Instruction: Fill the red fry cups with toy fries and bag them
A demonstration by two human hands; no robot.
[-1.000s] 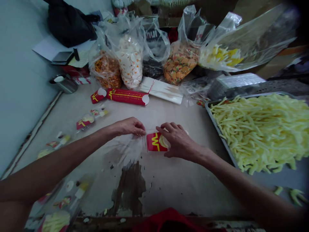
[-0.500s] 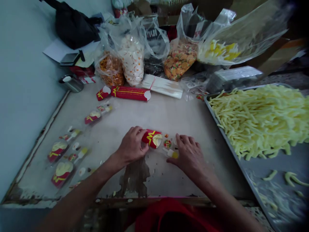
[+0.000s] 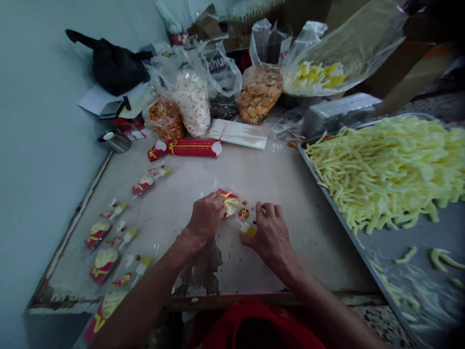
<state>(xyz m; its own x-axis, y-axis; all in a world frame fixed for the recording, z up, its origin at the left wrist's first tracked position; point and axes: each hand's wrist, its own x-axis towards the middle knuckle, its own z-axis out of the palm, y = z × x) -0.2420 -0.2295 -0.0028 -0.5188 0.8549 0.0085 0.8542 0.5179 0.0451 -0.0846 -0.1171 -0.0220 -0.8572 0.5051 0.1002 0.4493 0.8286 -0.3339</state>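
Note:
A clear plastic bag lies flat on the table in front of me. Inside it are a small red carton [image 3: 228,196] with a yellow zigzag and pale fry-like sticks, a round pizza-like piece [image 3: 243,213] and a yellow-and-white piece [image 3: 248,229]. My left hand [image 3: 206,216] is closed at the carton end, its fingertips pinching the film beside the carton. At the other end, my right hand [image 3: 269,231] has bent fingers and thumb on the bag's edge, with the yellow-and-white piece by the thumb. The palm hides part of that end.
Several similar filled bags [image 3: 104,264] lie at the left. Nested red cartons [image 3: 192,148] and a stack of clear sleeves [image 3: 238,133] lie farther back. Open bags of small pieces [image 3: 259,92] line the back. A metal tray [image 3: 336,220] heaped with pale sticks [image 3: 385,169] stands right.
My left hand has shifted from holding the carton's side to pinching the film by it. The right hand stays at the other end. The whole view has shifted slightly.

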